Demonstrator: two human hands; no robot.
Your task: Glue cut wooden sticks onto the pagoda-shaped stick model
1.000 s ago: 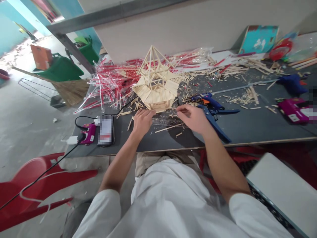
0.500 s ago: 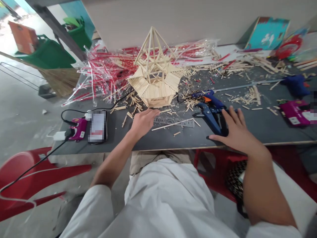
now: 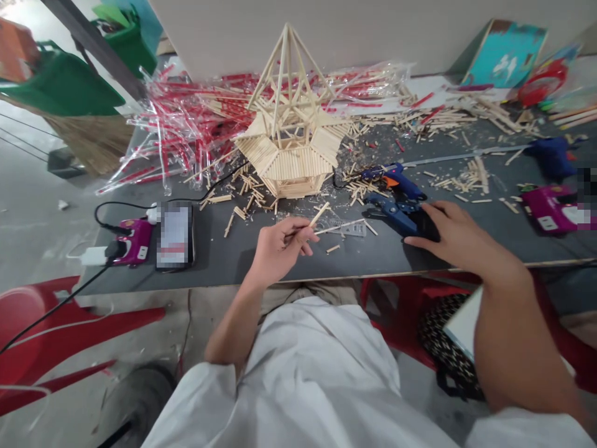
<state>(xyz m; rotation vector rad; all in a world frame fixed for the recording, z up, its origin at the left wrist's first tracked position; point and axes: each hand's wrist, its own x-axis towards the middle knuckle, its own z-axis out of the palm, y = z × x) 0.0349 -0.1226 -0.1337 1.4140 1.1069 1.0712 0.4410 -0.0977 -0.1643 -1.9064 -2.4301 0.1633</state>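
Note:
My left hand (image 3: pixel 280 249) is closed on a short wooden stick (image 3: pixel 317 217), pinched between fingers and raised just above the dark table (image 3: pixel 466 239). My right hand (image 3: pixel 454 235) lies over the handles of blue cutting pliers (image 3: pixel 396 211) near the table's front edge, fingers curled on them. A model pavilion built of wooden sticks (image 3: pixel 289 137), with a pointed frame roof, stands behind both hands. A clear ruler (image 3: pixel 342 227) and loose sticks lie between hands and model.
Red-striped plastic wrappers (image 3: pixel 186 130) pile at the back left. A blue glue gun (image 3: pixel 392 176) lies by the pliers. A phone (image 3: pixel 175 235) and purple device (image 3: pixel 133 241) sit left; another purple device (image 3: pixel 555 208) right. Red chairs (image 3: pixel 56 336) stand below.
My left hand has picked a stick up off the table and pulled back. My right hand moved right from the model and settled on the blue pliers.

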